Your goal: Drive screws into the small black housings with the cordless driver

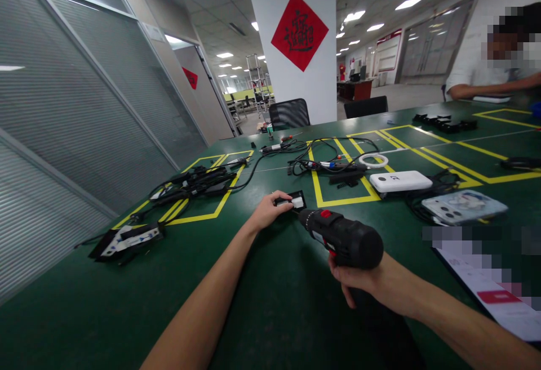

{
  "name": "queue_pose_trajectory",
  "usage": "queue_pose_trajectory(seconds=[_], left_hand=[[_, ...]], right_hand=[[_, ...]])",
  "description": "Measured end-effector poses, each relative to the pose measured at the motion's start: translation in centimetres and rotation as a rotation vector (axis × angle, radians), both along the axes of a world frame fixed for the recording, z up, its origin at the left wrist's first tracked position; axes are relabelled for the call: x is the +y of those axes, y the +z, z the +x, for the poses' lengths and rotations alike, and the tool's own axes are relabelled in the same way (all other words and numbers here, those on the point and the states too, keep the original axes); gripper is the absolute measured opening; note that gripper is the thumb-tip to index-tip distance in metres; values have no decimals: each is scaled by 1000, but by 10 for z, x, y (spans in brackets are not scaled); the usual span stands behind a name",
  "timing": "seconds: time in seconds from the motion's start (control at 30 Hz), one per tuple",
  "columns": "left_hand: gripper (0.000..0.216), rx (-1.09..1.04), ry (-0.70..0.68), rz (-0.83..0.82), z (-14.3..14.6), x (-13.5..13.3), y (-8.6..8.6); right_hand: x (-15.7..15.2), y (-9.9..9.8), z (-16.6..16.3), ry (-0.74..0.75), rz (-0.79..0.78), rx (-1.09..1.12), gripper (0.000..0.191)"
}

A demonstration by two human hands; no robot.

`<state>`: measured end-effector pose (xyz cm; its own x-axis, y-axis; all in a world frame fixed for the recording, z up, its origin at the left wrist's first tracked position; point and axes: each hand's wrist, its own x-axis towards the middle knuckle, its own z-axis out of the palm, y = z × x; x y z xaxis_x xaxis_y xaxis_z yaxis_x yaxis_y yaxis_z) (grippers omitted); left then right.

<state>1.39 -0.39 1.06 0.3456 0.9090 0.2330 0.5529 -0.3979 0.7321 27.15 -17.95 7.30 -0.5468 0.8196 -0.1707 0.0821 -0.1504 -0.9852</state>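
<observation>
My right hand (359,274) is wrapped round the grip of a black cordless drill (344,237) with red switches. The drill points left and away from me, its chuck close to my left hand (273,210). With its fingers closed, my left hand presses on a small black part with a white piece (298,201), flat on the green table. The drill's tip lies beside that part; whether they touch, I cannot tell. Parts of the small piece are hidden under my fingers.
Bundled black cables (198,181) lie at left, near a black-and-white strip (127,239). To the right are a white power bank (400,181), a phone in a patterned case (465,205) and a paper sheet (492,285). A person (486,71) sits at the far right.
</observation>
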Motion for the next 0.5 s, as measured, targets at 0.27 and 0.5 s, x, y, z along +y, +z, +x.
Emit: queue_pose_trajectory(seconds=[0.27, 0.5], left_hand=[[34, -11, -9, 10, 1, -2, 2], [34, -8, 3, -6, 0, -2, 2]], right_hand=[[-2, -3, -1, -9, 21, 39, 14], [-2, 1, -1, -8, 16, -7, 18]])
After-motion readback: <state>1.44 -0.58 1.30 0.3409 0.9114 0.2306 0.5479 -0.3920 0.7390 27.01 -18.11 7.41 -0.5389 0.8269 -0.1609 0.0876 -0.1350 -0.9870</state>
